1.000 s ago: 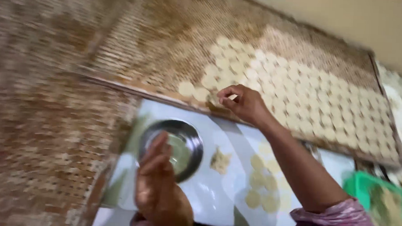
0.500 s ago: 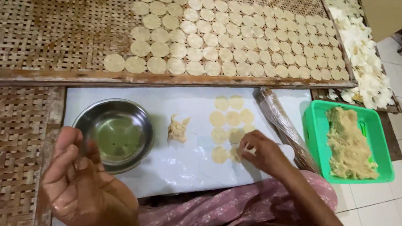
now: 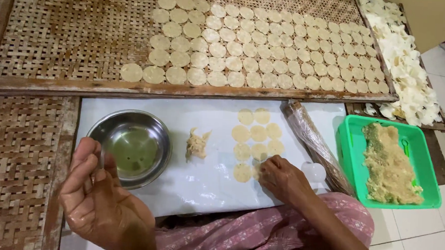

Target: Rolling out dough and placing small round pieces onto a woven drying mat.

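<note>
Glossy metal bowl [image 3: 129, 147], rough woven bamboo tray [image 3: 66, 33], smooth plastic tub [image 3: 354, 146]

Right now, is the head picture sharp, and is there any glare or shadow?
Head view: mostly sharp and evenly lit; soft glare in the steel bowl and on the wet left hand; only faint shadow under the right hand.

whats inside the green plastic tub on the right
The green plastic tub holds a thick slab of pale, greenish-flecked dough and a green tool beside it. The dough covers the tub's floor.

Pale yellow dough discs [image 3: 252, 141], green tub [image 3: 354, 146], silver bowl [image 3: 129, 146], brown woven tray [image 3: 61, 28].
</note>
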